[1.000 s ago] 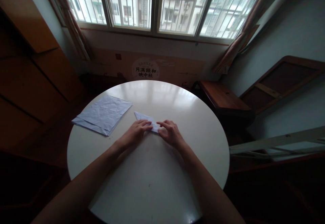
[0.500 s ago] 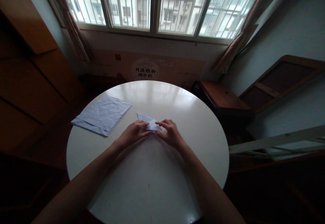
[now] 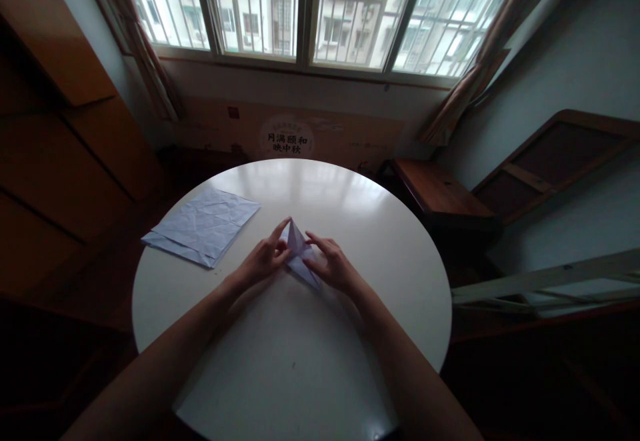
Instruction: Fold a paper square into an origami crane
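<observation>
A small folded paper (image 3: 299, 248) stands on the middle of the table, one pointed flap raised and another point stretching toward me. My left hand (image 3: 264, 259) is at its left side, index finger stretched to the top tip and thumb against the lower fold. On the opposite side, my right hand (image 3: 334, 264) holds the paper's right edge, with the thumb low and the index finger higher up. The underside of the paper and some fingertips are hidden.
Creased sheets of paper (image 3: 203, 226) lie stacked at the left of the round white table (image 3: 295, 388). A wooden bench (image 3: 443, 188) stands beyond the right rim, and orange-brown cabinets (image 3: 95, 154) are on the left. Barred windows (image 3: 310, 14) line the far wall.
The folded paper has turned, and a pointed flap now stands up with another point toward me. My left index finger has stretched out to the upper tip. The right hand has shifted slightly.
</observation>
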Action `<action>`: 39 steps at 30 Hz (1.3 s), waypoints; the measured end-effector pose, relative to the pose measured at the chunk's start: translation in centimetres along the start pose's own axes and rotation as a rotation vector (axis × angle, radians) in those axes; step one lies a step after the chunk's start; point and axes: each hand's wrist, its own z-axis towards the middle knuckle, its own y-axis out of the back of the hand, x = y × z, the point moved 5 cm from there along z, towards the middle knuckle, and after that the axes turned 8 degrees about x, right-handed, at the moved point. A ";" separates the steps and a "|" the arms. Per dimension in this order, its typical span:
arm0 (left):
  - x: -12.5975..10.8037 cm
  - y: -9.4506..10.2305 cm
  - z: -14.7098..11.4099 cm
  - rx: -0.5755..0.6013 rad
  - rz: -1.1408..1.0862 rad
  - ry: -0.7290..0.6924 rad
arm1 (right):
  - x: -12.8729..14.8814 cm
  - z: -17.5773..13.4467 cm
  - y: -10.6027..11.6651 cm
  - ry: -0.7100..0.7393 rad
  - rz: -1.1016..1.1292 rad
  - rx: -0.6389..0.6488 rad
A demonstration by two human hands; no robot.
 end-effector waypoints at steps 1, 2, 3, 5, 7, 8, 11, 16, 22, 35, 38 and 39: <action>0.2 -0.1 0.0 -0.009 -0.006 -0.003 | -0.1 0.0 -0.1 0.000 -0.019 0.015; 0.5 0.0 0.0 -0.034 0.003 -0.008 | -0.2 0.0 -0.3 -0.001 -0.036 0.029; 0.7 0.1 0.0 -0.072 0.031 -0.016 | -0.3 0.0 -0.4 -0.003 -0.051 0.041; 0.9 0.5 -0.2 -0.150 0.140 -0.033 | -0.4 0.0 -0.6 -0.006 -0.072 0.055; 1.0 0.6 -0.3 -0.170 0.262 -0.039 | -0.6 0.0 -0.8 -0.007 -0.086 0.064; 1.1 0.5 -0.3 -0.153 0.314 -0.037 | -0.6 0.0 -0.8 -0.009 -0.091 0.065; 1.2 0.1 -0.2 -0.058 0.409 -0.015 | -0.8 0.0 -0.9 -0.021 -0.104 0.065; 0.8 -0.1 0.0 -0.001 0.425 -0.008 | -0.9 0.0 -0.8 -0.031 -0.127 0.071; 0.2 -0.1 -0.2 0.040 0.427 -0.059 | -1.4 0.1 -0.9 -0.029 -0.122 0.053; -0.9 -0.8 -0.6 0.231 0.356 -0.140 | -2.4 -0.1 -0.5 -0.135 -0.192 -0.004; -1.2 -0.8 -0.4 0.233 0.390 -0.110 | -2.5 -0.1 -0.5 -0.136 -0.199 -0.004; -1.2 -0.7 -0.3 0.227 0.413 -0.089 | -2.6 0.0 -0.5 -0.134 -0.195 -0.003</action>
